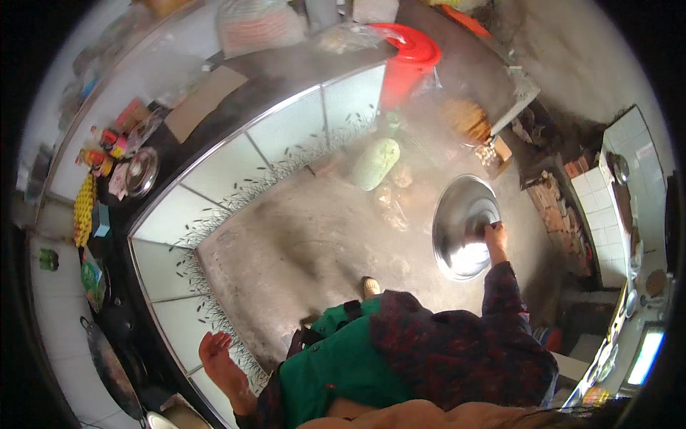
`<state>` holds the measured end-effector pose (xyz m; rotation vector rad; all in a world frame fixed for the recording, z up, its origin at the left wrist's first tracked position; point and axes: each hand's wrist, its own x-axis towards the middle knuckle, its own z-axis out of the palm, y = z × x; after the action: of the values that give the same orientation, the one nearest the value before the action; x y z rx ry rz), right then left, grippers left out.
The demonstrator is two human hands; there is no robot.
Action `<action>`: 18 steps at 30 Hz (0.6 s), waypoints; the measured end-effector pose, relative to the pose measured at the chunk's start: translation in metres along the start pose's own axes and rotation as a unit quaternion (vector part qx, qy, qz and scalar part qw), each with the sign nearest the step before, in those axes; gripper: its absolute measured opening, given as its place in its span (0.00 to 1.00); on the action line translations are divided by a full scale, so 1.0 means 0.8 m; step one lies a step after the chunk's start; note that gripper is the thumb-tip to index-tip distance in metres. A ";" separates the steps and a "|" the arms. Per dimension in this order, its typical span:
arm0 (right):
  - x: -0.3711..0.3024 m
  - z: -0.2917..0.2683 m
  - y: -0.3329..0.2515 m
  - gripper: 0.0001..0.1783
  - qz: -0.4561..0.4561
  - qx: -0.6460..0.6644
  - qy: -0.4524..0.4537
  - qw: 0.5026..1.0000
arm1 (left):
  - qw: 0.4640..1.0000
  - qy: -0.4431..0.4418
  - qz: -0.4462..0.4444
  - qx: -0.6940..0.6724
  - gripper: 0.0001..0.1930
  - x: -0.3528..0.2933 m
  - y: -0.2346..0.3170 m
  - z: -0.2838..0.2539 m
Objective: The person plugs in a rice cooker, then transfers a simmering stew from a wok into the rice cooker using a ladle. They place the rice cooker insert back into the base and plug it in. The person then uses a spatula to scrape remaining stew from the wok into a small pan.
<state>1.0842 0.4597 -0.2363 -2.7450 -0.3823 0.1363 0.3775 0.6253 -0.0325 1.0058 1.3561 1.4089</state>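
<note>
My right hand [496, 239] is stretched out to the right, its fingers closed at the middle of a large round shiny metal lid [455, 213]. The knob under those fingers is hidden. Tilted, the lid shows its broad face above the concrete floor [286, 243]. My left hand [221, 363] is raised at the lower left, near the cabinet's patterned glass front, with its fingers extended and nothing in them. A green apron [343, 365] hangs over my dark patterned sleeves and clothing.
A pale green gourd [376, 164] and plastic bags lie on the floor beyond the lid. The dark counter [264, 93] bends round the left, carrying bottles, a metal bowl [142, 171] and a wok [113, 368]. A red bucket [407, 71] stands behind; firewood [557, 214] is stacked right. Haze blurs the background.
</note>
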 end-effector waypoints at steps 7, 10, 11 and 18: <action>0.086 -0.030 0.049 0.23 0.046 -0.057 -0.032 0.997 | 0.994 -0.101 -0.030 0.028 0.18 0.012 -0.007 0.167; 0.127 -0.026 0.040 0.23 0.068 -0.056 -0.026 0.996 | 0.986 -0.162 -0.027 0.039 0.18 0.039 -0.008 0.218; 0.142 -0.021 0.036 0.23 0.072 -0.058 -0.018 0.996 | 0.985 -0.155 -0.036 0.061 0.18 0.048 -0.011 0.234; 0.241 -0.010 -0.031 0.25 0.063 0.021 -0.016 0.998 | 0.975 -0.195 -0.091 0.060 0.18 0.146 -0.057 0.379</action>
<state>1.2642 0.5335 -0.2279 -2.7271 -0.2128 0.2196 0.6433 0.8157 -0.0623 1.1367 1.2121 0.9429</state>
